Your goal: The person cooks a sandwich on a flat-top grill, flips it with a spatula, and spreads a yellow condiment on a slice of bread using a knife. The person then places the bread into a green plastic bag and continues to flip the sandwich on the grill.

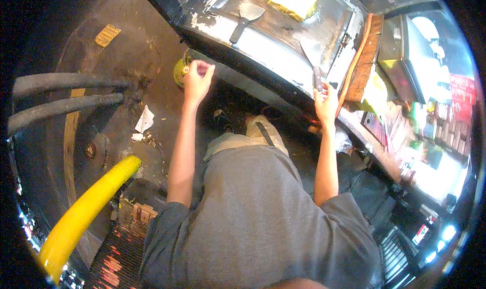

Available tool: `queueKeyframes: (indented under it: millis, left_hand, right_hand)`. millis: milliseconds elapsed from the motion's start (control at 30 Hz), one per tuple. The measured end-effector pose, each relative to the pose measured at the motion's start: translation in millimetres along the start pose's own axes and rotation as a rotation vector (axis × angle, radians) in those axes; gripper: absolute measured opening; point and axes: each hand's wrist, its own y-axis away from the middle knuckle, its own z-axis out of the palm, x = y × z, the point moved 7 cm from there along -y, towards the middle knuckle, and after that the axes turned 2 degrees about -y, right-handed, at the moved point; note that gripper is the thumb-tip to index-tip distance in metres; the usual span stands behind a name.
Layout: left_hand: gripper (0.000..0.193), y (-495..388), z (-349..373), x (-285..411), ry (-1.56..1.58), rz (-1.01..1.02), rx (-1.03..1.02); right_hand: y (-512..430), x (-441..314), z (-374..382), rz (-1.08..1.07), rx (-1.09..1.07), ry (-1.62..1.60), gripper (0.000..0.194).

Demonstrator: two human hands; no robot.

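Note:
My right hand holds the dark handle of a metal spatula near the right end of a flat griddle; the blade points away from me, over the plate. A second spatula lies on the griddle's front left part, its handle over the pale front rim. At the back of the plate rests a yellow, folded, egg-like food. My left hand hangs in the air left of the griddle's front edge, fingers curled, thumb near the fingertips; nothing is plainly seen in it.
A wooden block and an orange hose run along the griddle's right side, beside a metal container. A cluttered counter extends to the right. On the left stand a yellow pole and grey poles. Scraps litter the ground.

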Motion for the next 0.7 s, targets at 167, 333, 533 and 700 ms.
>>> queueKeyframes:
  millis: [167, 333, 533, 700]
  left_hand:
    - [0.042, -39, 29, 49, -0.347, 0.196, 0.143]
    - [0.065, -72, 70, 66, -0.656, 0.194, 0.082]
    - [0.077, -95, 106, 62, -0.928, 0.002, -0.17]
    - [0.056, -100, 121, 52, -0.87, 0.043, -0.261]
  right_hand:
    - [-23, -7, 14, 0.026, 0.004, 0.097, 0.054]
    - [-36, -15, 22, -0.04, 0.019, 0.149, 0.051]
    - [-48, 3, 18, 0.086, -0.062, 0.269, 0.045]
    - [-57, 6, 11, 0.104, -0.183, 0.166, 0.042]
